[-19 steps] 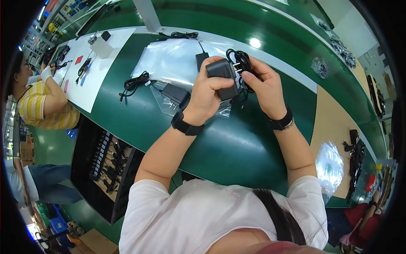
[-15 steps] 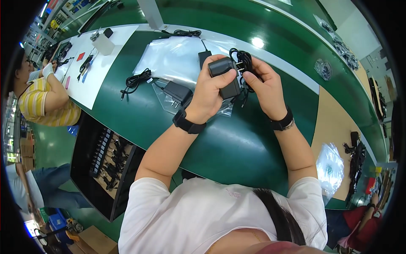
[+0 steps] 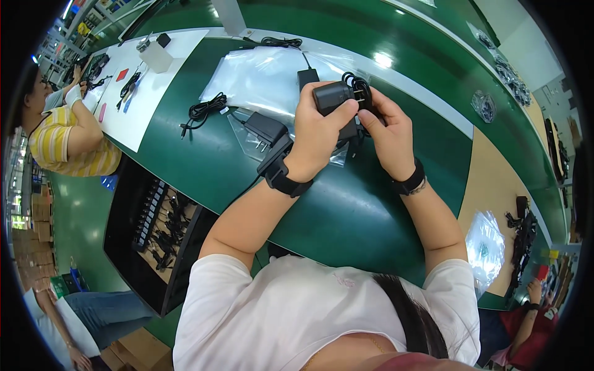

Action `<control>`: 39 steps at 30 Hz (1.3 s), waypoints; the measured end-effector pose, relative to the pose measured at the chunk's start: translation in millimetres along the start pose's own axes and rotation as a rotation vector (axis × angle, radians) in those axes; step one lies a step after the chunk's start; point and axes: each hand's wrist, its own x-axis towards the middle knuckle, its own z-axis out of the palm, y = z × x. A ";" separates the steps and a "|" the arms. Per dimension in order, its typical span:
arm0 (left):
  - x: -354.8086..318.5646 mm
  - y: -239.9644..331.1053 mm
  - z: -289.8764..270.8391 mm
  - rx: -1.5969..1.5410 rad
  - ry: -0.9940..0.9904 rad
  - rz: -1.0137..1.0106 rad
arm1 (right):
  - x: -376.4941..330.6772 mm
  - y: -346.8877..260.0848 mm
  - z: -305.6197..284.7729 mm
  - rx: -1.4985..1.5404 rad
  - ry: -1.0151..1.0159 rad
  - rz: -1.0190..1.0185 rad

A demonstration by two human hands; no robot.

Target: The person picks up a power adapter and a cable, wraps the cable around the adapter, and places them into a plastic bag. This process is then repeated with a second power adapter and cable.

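Held over the green table, a black power adapter (image 3: 330,97) is gripped by my left hand (image 3: 309,133), its metal prongs facing right. My left thumb lies across it near the prongs. The fingers of my right hand (image 3: 396,136) are closed around the adapter's coiled black cable (image 3: 356,81), close beside the prongs. Left of my left wrist, another black adapter (image 3: 266,128) lies on a clear plastic bag, prongs showing, with a bundled cable (image 3: 207,108) near it. Just beyond my left fingers sits a further black adapter (image 3: 307,76), partly hidden.
A stack of clear plastic bags (image 3: 247,77) lies at the far side. At lower left stands a black bin (image 3: 119,247) holding adapters and cables. More clear bags (image 3: 486,247) rest on the brown board at right. A person in yellow stripes (image 3: 74,145) sits at far left.
My left hand has turned a little, its thumb moving closer to the prongs. The whole view has shifted slightly. Both hands keep their hold, and the person at lower left has moved.
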 end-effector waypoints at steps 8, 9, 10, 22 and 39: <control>8.4 -7.3 -10.8 -0.087 0.010 -0.015 | 2.2 10.1 6.9 -0.184 -0.048 -0.088; 7.6 -5.8 -12.3 -0.073 0.042 0.016 | 2.0 7.0 8.8 -0.162 -0.088 -0.103; 9.9 -9.0 -15.6 -0.073 -0.006 0.010 | 0.7 5.2 9.3 -0.221 -0.106 -0.163; 6.9 -5.3 -1.3 0.228 0.073 0.438 | -7.9 1.8 6.3 -0.269 -0.198 -0.216; -9.5 10.0 5.2 -0.275 -0.131 0.111 | 7.9 -22.3 -10.4 0.844 -0.076 0.401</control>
